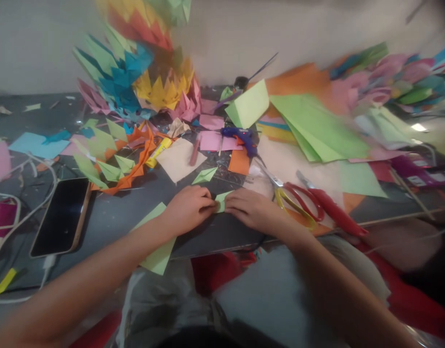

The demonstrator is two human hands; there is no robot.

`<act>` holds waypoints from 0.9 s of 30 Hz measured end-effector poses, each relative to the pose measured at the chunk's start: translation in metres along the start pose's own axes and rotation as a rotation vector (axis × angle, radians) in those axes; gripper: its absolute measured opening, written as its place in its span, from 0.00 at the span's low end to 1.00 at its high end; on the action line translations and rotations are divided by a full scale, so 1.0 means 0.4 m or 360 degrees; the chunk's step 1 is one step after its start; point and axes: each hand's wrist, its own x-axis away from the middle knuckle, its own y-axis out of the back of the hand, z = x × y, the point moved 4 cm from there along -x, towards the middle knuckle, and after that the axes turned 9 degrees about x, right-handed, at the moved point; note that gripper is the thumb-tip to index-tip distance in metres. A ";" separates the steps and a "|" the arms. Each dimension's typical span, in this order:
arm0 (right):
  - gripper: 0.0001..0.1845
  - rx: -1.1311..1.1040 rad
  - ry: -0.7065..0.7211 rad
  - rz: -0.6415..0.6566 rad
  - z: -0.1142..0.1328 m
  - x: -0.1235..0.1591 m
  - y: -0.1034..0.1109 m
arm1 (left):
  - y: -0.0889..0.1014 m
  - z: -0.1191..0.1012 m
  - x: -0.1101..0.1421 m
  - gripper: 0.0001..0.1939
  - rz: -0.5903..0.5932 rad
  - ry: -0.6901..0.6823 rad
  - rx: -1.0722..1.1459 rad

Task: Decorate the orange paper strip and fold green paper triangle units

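A small piece of light green paper [221,200] lies on the dark table between my hands. My left hand [189,209] grips its left end with fingers pressed together. On the other end, the closed fingers of my right hand [253,209] press the paper. Just beyond them rests a folded green paper piece [205,175] with pointed ends. Partly under my left forearm is a larger light green sheet [164,253], reaching over the table's front edge. Scissors with yellow and red handles [298,203] lie close to my right wrist.
A phone [61,217] with a white cable sits at the left. Folded-paper rings, one of them orange and green [135,164], stand behind. A blue glue gun [244,137], a yellow glue stick [159,152], a red-handled cutter [334,208] and green sheets [316,130] cover the table.
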 end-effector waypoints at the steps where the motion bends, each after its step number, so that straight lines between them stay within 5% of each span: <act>1: 0.12 -0.0020 -0.0041 0.0026 0.001 0.000 0.002 | 0.001 0.006 -0.003 0.07 0.0014 0.0009 0.0047; 8: 0.09 -0.0230 -0.0082 0.0061 0.000 0.006 0.014 | 0.001 0.026 -0.009 0.06 0.0036 0.0078 0.0111; 16: 0.12 -0.0011 0.0101 -0.0116 0.014 0.004 -0.002 | 0.002 0.041 -0.011 0.10 0.0213 -0.0082 0.0148; 27: 0.07 -0.0215 -0.0469 -0.0048 0.000 -0.025 -0.015 | -0.003 0.041 -0.010 0.10 0.0180 -0.0082 0.0124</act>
